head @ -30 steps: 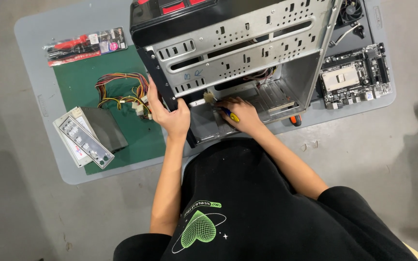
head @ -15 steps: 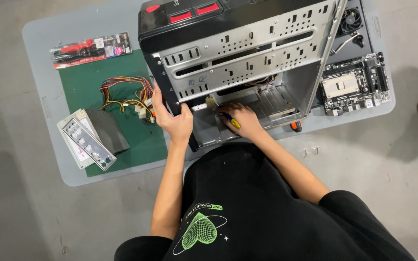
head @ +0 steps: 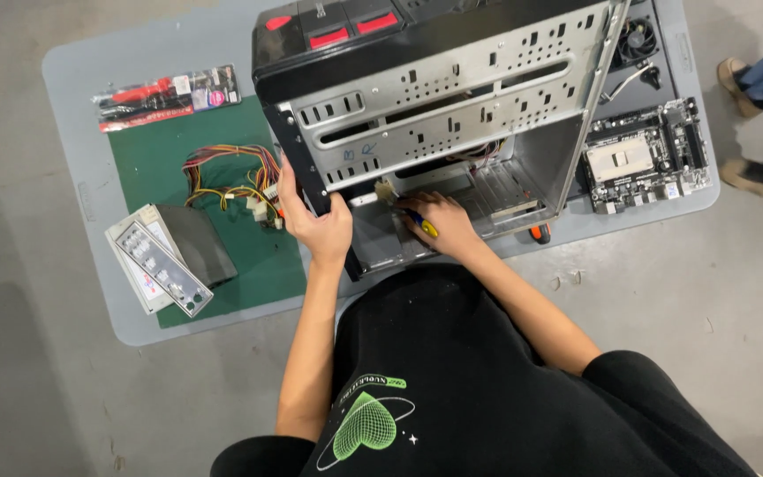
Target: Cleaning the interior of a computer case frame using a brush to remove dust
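Our left hand (head: 318, 225) fingers clamp the open grey metal computer case (head: 452, 106) front edge; right hand (head: 443, 225) fingers grip a yellow-handled screwdriver (head: 423, 223) inside, pointing deeper in.

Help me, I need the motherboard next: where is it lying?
The motherboard lies at the table's far right end, just right of the open computer case, below a small cooling fan.

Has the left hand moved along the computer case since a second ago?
No. The left hand stays gripping the front corner of the computer case, beside the bundle of wires; only the camera view shifted.
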